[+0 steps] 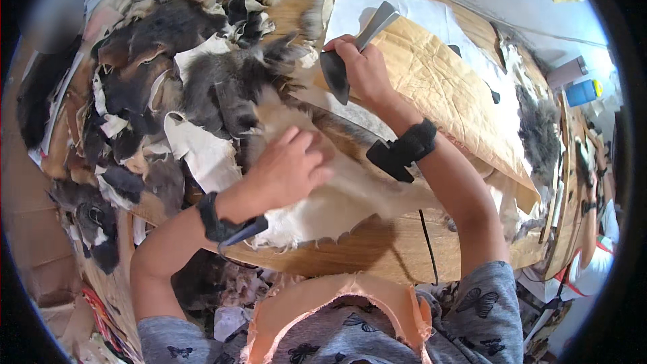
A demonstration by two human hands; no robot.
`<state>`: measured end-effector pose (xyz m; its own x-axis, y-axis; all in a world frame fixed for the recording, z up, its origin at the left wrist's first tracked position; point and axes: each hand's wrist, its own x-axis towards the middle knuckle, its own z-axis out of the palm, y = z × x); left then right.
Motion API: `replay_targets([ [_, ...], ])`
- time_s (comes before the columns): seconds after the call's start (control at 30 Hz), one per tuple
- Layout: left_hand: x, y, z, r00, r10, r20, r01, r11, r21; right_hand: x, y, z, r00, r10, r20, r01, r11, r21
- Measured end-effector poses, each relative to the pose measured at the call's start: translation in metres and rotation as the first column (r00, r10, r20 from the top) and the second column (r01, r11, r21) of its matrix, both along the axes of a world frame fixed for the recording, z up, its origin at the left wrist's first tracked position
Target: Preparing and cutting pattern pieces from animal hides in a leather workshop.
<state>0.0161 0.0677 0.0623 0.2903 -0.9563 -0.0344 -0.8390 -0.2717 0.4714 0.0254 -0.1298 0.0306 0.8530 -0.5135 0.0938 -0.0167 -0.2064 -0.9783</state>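
My right hand (367, 71) is closed around a flat metal tool (381, 21) with a grey upper end and a dark, broad lower end narrowing to a point. It is raised above the edge of a creased brown paper sheet (431, 71). My left hand (286, 168), smeared by motion, is over a pale tan fur pelt (344, 205) with ragged edges; its fingers look bent, but whether they grip the pelt is not visible. The pelt stretches across the wooden table (377, 246) toward my right forearm. Just beyond my left hand is a grey fur piece (219, 87).
Fur and hide scraps (145, 87) are heaped across the left side. A white sheet (354, 0) lies under the brown paper. Dark grey fur (538, 125) is at the right, near a blue container (583, 93). A black cable (428, 246) hangs over the table's front edge.
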Motion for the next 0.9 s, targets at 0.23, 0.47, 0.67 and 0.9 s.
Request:
replay_targets([
  [0.23, 0.046, 0.005, -0.001, 0.971, 0.027, -0.238, -0.016, 0.999, 0.051, 0.003, 0.026, -0.004, 0.987, -0.141, -0.078, 0.129, 0.981, -0.147],
  [0.47, 0.104, -0.018, -0.035, 0.998, -0.054, 0.018, 0.057, 0.926, -0.372, -0.003, 0.054, -0.022, 0.966, -0.258, 0.018, 0.254, 0.934, -0.251],
  [0.67, 0.107, -0.021, -0.057, 0.995, -0.098, -0.022, 0.084, 0.933, -0.350, -0.006, 0.061, -0.025, 0.957, -0.286, 0.040, 0.286, 0.921, -0.265],
  [0.9, 0.109, -0.030, -0.057, 0.994, -0.093, -0.058, 0.060, 0.903, -0.425, -0.003, 0.060, -0.032, 0.940, -0.340, 0.039, 0.323, 0.846, -0.425],
])
